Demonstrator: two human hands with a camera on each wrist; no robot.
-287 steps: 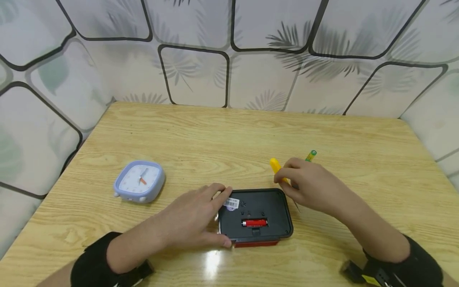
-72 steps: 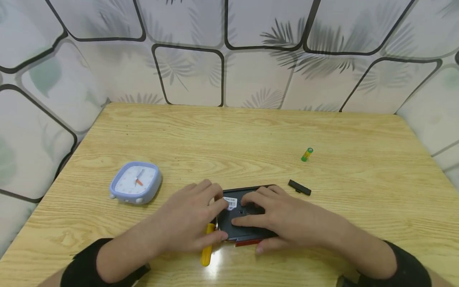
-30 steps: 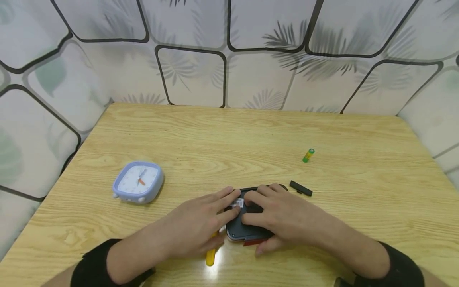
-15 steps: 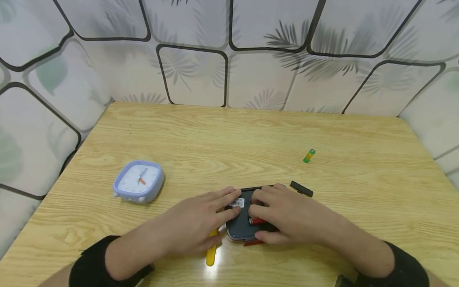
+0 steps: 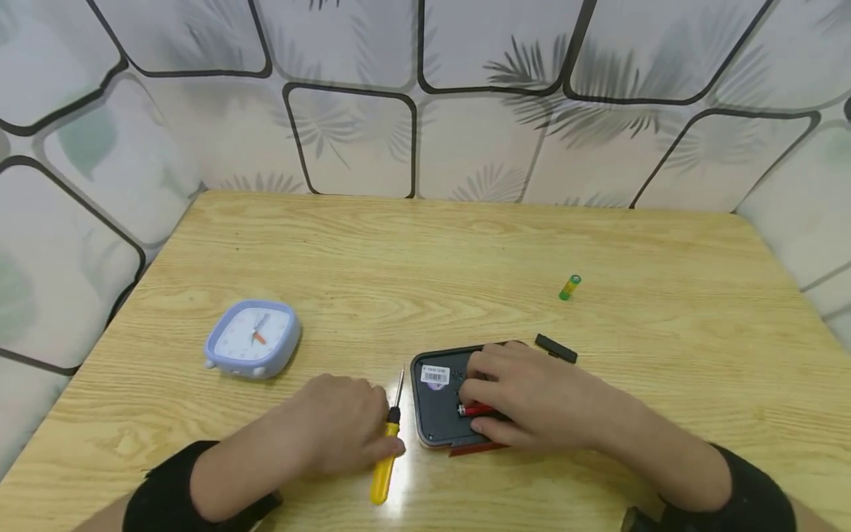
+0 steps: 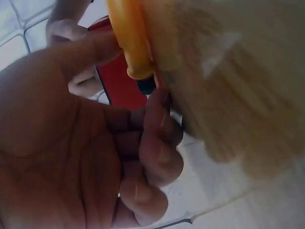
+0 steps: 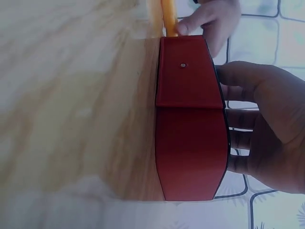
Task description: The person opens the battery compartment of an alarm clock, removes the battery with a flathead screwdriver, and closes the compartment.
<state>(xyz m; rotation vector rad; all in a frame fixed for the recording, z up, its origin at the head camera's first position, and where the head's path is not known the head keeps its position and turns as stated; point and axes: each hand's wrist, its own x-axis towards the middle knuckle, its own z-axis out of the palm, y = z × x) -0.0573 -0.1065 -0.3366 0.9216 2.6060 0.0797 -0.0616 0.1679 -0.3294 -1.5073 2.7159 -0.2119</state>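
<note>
A yellow-handled screwdriver [image 5: 382, 479] is pinched between the thumb and curled fingers of my left hand [image 5: 335, 425], its thin shaft pointing away beside the device. This device, a box with a black back [image 5: 435, 420] and a red body [image 7: 193, 143], lies face down on the wooden table. A red battery [image 5: 470, 410] shows in its back, partly covered by my right hand [image 5: 541, 395]. The right fingertips and thumb rest on the back around that battery; whether they grip it is hidden. In the left wrist view, the left thumb touches the orange-looking handle [image 6: 131, 36].
Beyond the right hand lies a small black battery cover [image 5: 556, 348]. A green and yellow battery [image 5: 569, 287] sits farther back on the right. To the left is a blue alarm clock [image 5: 253, 338]. A patterned wall covering [image 5: 479, 140] borders the table's far edge.
My left hand has moved off the device's left edge onto the screwdriver, which was lying by it. My right fingers shifted earlier, uncovering the red battery's end. The right hand previously held the screwdriver.
</note>
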